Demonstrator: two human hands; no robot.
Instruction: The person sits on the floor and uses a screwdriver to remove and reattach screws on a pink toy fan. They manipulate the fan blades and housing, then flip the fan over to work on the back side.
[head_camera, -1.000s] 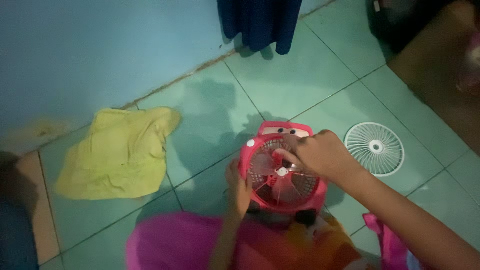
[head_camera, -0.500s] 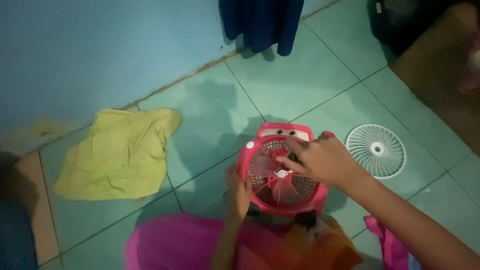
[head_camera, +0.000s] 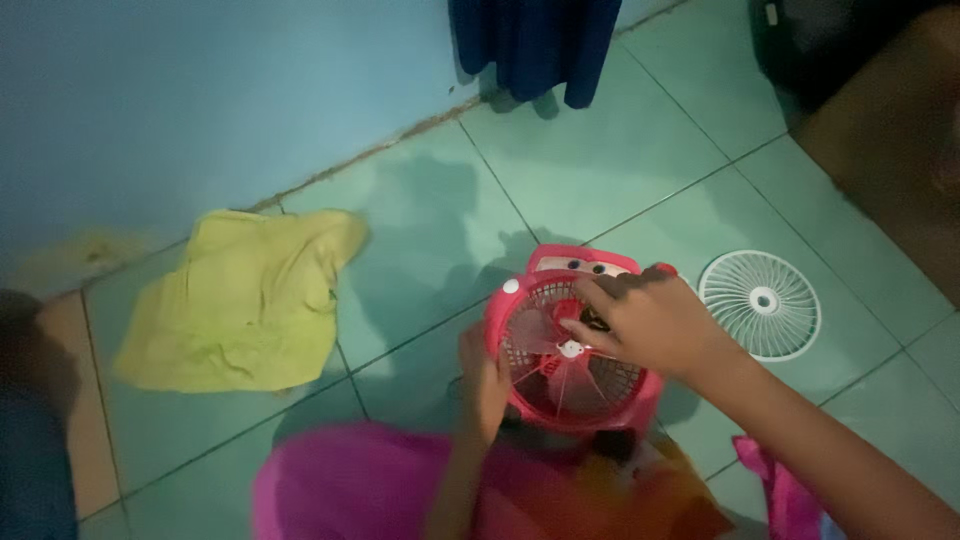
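Observation:
A small pink box fan (head_camera: 560, 370) lies face-up on the green tiled floor in front of me, its front grille off and its blades and white hub showing. My left hand (head_camera: 482, 385) grips the fan's left side. My right hand (head_camera: 645, 320) rests over the fan's upper right part, fingers on the blades near the hub. A white round fan grille (head_camera: 760, 305) lies flat on the floor just right of the fan.
A crumpled yellow cloth (head_camera: 245, 300) lies on the tiles to the left, near the blue wall (head_camera: 200, 100). Dark blue fabric (head_camera: 540, 45) hangs at the top. A brown surface (head_camera: 890, 130) is at the upper right. Pink clothing (head_camera: 380, 490) fills the bottom.
My right hand has shifted slightly across the fan's top, fingers moving over the blades. The left hand stays on the fan's side.

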